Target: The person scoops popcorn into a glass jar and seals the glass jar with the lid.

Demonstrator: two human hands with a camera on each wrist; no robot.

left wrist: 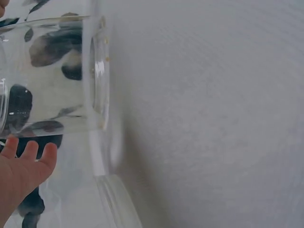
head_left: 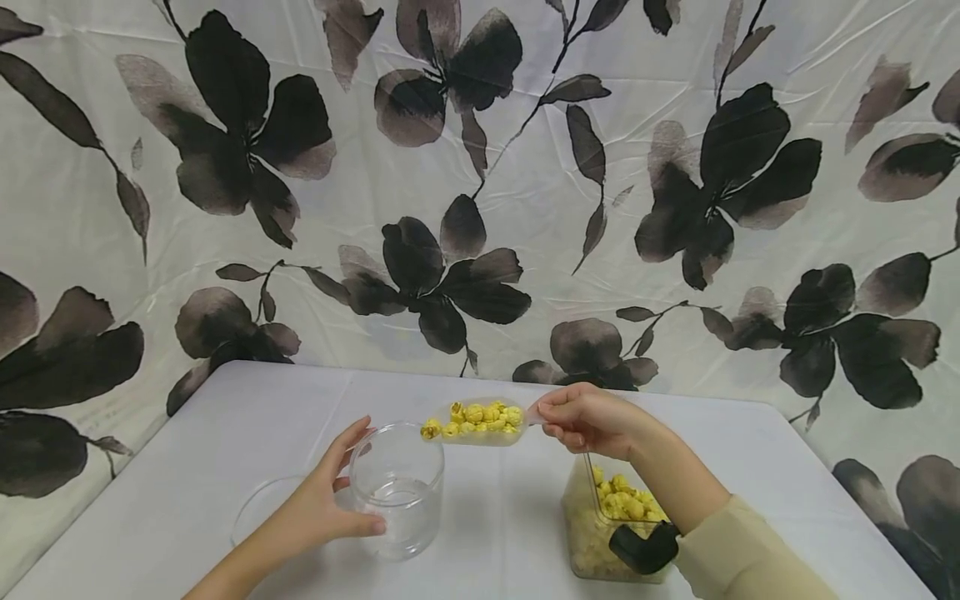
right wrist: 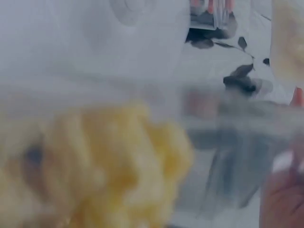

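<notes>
My left hand holds a clear round jar upright by its left side, thumb in front and fingers round the back. No popcorn shows inside the jar; in the left wrist view the fingertips lie right at its wall. My right hand pinches the handle of a clear scoop between thumb and fingers. Yellow popcorn fills the scoop, which is level beside the jar's rim, its front piece overlapping the rim in the head view. Blurred popcorn looms large in the right wrist view.
A clear square container of popcorn stands below my right forearm, partly hidden by it and a black wrist piece. Behind my left forearm lies a clear round lid-like thing. The white table ends at a floral cloth backdrop.
</notes>
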